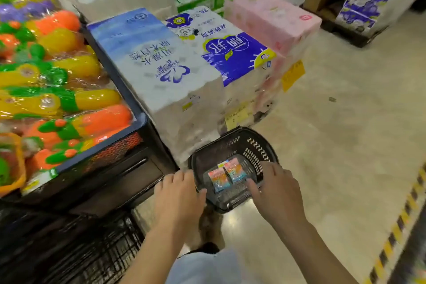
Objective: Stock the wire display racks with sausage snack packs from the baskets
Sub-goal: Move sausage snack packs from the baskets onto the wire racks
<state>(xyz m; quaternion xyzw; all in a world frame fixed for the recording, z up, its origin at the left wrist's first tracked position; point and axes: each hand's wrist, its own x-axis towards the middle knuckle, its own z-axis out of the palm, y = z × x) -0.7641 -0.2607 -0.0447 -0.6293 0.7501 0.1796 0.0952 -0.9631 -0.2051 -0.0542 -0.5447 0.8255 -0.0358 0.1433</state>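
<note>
Holding nothing in either hand: left hand [178, 193] spread loosely over the near-left rim of the black plastic shopping basket [260, 143], fingers relaxed and slightly apart, thumb angled inward across the edge; contact with the rim not clear. Right hand [277, 189] splayed above the basket's near-right side, fingers straight and apart, thumb stretched down toward the sausage snack packs [227, 175], just beside them, touch not plain. Two of those packs flat and side by side on the basket bottom, wrappers in pink, orange and pale blue, with a sliver of a yellowish one behind. Basket set on the beige shop floor [345, 122], its far side close against a stack of wrapped toilet-paper bundles [161, 69]: white and blue on the left, white with a purple-blue label in the middle, pink on the right, yellow handwritten price tags [292, 74] on the front. Left of the stack, a dark bin [110, 71] heaped with bagged toy water guns [57, 64] in orange, yellow and green. Lower left, below the bin, black wire racks [103, 249], dim and blurred. Along the right edge, a yellow-and-black striped strip [403, 217] on the floor. At the bottom, between the forearms, a pale garment [207, 267].
</note>
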